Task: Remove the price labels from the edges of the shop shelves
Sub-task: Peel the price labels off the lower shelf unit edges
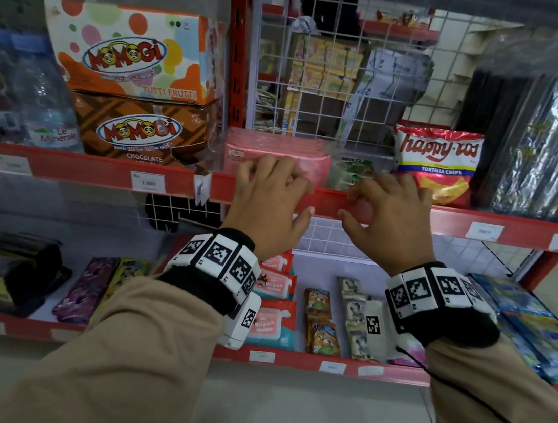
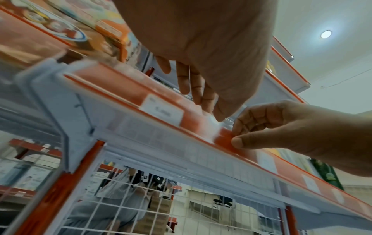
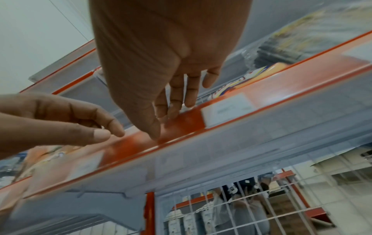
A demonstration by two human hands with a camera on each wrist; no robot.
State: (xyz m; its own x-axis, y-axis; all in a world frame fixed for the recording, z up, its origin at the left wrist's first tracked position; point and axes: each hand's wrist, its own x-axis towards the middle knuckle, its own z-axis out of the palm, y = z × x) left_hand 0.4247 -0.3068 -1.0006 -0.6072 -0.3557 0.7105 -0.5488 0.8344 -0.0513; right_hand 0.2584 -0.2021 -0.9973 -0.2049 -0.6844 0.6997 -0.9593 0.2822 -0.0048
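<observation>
The red shelf edge strip (image 1: 98, 171) runs across the head view at mid height. My left hand (image 1: 269, 196) and right hand (image 1: 387, 215) sit side by side on it, fingers hooked over its top and thumbs at its lower edge. The stretch of strip between them is bare red. A white price label (image 1: 148, 181) sits to the left, and two more labels (image 1: 484, 231) to the right. In the left wrist view the left hand (image 2: 209, 109) touches the strip beside a label (image 2: 163, 111). The right hand (image 3: 161, 120) grips next to another label (image 3: 227, 109).
Momogi boxes (image 1: 142, 51), water bottles (image 1: 47, 102), a pink pack (image 1: 278, 154) and a chips bag (image 1: 436, 164) stand on this shelf. The lower shelf (image 1: 146, 343) holds wipes and sachets, with several labels (image 1: 332, 367) on its edge. A red upright post (image 1: 237, 46) divides the bays.
</observation>
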